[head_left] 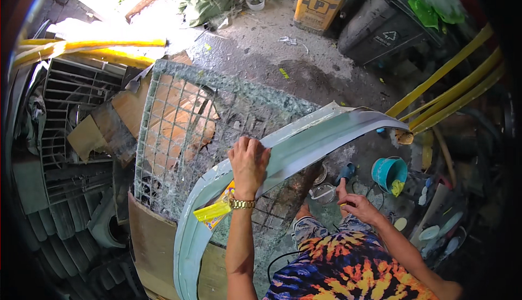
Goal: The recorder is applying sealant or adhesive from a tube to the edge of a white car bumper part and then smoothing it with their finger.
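frame: my left hand point(249, 161) is clamped over the top edge of a long, curved, pale grey-green metal frame strip point(304, 145). the strip arches from low on my left, up under my palm and away to the right, ending near the yellow bars. its paint looks dull and worn, with a lighter band along one side.
left hand: closed, fingers curled over the strip's edge, a gold-coloured wristwatch point(241, 203) on the wrist.
right hand: my right hand point(356, 205) hangs lower, to the right of the strip and apart from it, index finger up and the other fingers loosely bent. i cannot tell whether it holds anything.
glass: behind the strip leans a shattered sheet of wire-mesh glass point(185, 131), cracked all over into small pieces that cling to the grid of wires.
wrapper: a yellow plastic wrapper point(216, 211) sits just beside the strip below my left wrist.
cardboard: a brown cardboard sheet point(149, 245) stands against the lower part of the glass.
floor: grey concrete floor point(304, 71), littered with bits.
nearby: a turquoise plastic bucket point(387, 170) sits to the right, well apart from my hands, and yellow metal bars point(451, 90) slant beyond it.
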Available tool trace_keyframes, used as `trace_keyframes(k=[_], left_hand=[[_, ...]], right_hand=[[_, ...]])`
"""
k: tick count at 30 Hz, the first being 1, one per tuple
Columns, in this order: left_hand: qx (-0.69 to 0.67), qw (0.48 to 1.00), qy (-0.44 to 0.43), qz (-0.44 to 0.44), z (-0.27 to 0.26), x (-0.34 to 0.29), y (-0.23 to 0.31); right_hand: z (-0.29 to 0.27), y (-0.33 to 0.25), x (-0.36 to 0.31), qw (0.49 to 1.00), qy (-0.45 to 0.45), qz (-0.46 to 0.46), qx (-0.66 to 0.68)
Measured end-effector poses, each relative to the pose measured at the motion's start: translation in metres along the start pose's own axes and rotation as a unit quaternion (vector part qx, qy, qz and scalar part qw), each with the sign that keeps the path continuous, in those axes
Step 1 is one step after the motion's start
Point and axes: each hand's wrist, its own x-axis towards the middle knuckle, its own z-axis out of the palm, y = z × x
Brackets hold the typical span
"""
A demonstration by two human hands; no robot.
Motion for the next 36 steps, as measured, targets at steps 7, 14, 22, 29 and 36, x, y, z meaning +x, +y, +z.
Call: trace_keyframes(k=[7, 14, 22, 29, 36], left_hand=[[-0.025, 1.000, -0.009, -0.006, -0.007, -0.004, 0.002], [-0.186, 0.977, -0.104, -0.012, -0.019, -0.054, 0.074], [-0.370, 0.922, -0.118, -0.011, -0.007, -0.080, 0.129], [-0.393, 0.918, -0.045, 0.017, 0.004, -0.072, 0.124], [-0.418, 0.908, -0.006, -0.028, -0.016, -0.070, 0.116]], right_hand=[[-0.017, -0.010, -0.002, 0.990, 0.007, -0.115, -0.076], [-0.009, -0.068, 0.012, 0.963, -0.049, -0.026, 0.265], [-0.003, -0.114, 0.034, 0.969, 0.029, -0.089, 0.230], [-0.006, -0.115, 0.044, 0.948, 0.035, -0.081, 0.307], [0.002, -0.130, 0.062, 0.926, -0.023, -0.119, 0.358]])
